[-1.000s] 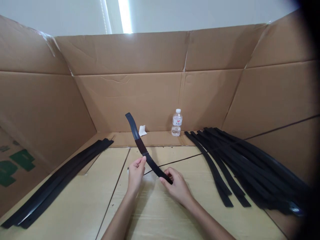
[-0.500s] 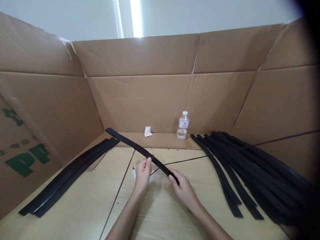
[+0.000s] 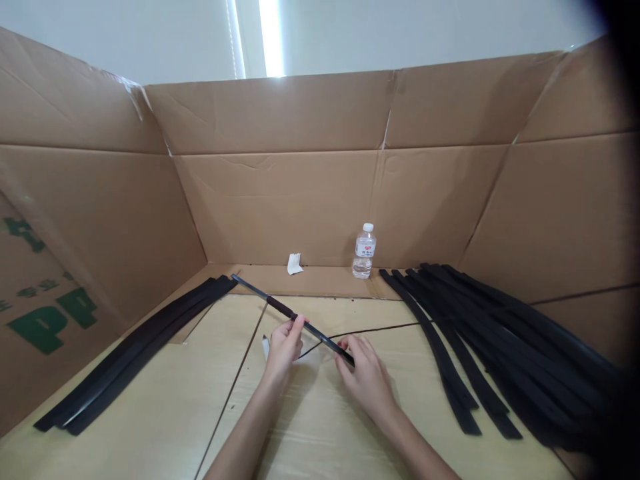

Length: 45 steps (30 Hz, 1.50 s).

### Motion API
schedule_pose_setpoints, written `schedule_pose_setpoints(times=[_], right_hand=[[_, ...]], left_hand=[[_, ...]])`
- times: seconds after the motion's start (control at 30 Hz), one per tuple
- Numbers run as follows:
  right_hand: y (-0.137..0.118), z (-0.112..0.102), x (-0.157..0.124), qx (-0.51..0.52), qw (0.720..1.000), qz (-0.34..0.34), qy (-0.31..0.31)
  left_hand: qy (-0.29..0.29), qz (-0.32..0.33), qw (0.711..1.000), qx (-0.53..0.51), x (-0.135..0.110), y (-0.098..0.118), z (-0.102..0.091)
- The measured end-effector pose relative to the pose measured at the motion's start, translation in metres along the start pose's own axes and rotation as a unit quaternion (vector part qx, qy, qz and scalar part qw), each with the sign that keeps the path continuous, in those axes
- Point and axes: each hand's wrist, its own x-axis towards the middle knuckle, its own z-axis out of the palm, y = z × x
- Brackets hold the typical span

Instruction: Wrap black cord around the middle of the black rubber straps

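A long black strip (image 3: 281, 307) is held above the table, turned so that its narrow edge faces me. My left hand (image 3: 286, 345) is closed on it near the middle, thumb on top. My right hand (image 3: 364, 368) pinches the strip close to its near end. The far end points up and left, toward a pair of curved black strips (image 3: 135, 360) lying on the left. A dark thin cord (image 3: 375, 329) runs behind my hands to the right. Beside my left hand lies a small white object with a dark tip (image 3: 265, 347), partly hidden.
A pile of black strips (image 3: 465, 333) lies on the right. A water bottle (image 3: 365, 251) and a crumpled white paper piece (image 3: 295, 264) stand along the back. Cardboard walls (image 3: 280, 207) enclose the table (image 3: 165, 407) at the left, back and right.
The held strip has been rolled from its broad face to its narrow edge, and its far end has dropped slightly. Both hands still grip it in about the same spots.
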Motion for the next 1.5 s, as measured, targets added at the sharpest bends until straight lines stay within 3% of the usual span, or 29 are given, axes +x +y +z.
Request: schedule_pose_setpoints(times=[0.1, 0.2, 0.57, 0.87, 0.97, 1.1, 1.17, 1.5], right_hand=[[-0.003, -0.004, 0.002, 0.077, 0.992, 0.080, -0.066], [-0.003, -0.005, 0.004, 0.147, 0.981, 0.081, -0.102], [0.006, 0.003, 0.002, 0.098, 0.994, 0.031, 0.037], [0.002, -0.003, -0.002, 0.000, 0.997, -0.001, 0.077], [0.001, -0.006, 0.001, 0.069, 0.997, 0.028, 0.037], [-0.001, -0.011, 0.006, 0.198, 0.974, 0.073, -0.080], [-0.002, -0.011, 0.006, 0.223, 0.968, 0.069, -0.093], [0.006, -0.002, 0.002, 0.105, 0.993, 0.016, 0.044]], left_hand=[[-0.012, 0.011, 0.999, -0.034, -0.001, 0.008, -0.003], [-0.015, 0.025, 0.997, -0.074, -0.001, 0.015, -0.006], [0.060, 0.024, 0.997, -0.034, -0.002, 0.006, -0.006], [0.044, -0.004, 0.999, -0.021, -0.003, 0.001, -0.002], [0.012, 0.000, 0.999, -0.035, -0.002, 0.003, -0.002], [-0.021, 0.024, 0.998, -0.059, -0.004, 0.009, -0.002], [-0.032, 0.030, 0.997, -0.067, -0.005, 0.010, -0.002], [0.008, 0.011, 0.997, -0.075, -0.002, 0.002, -0.001]])
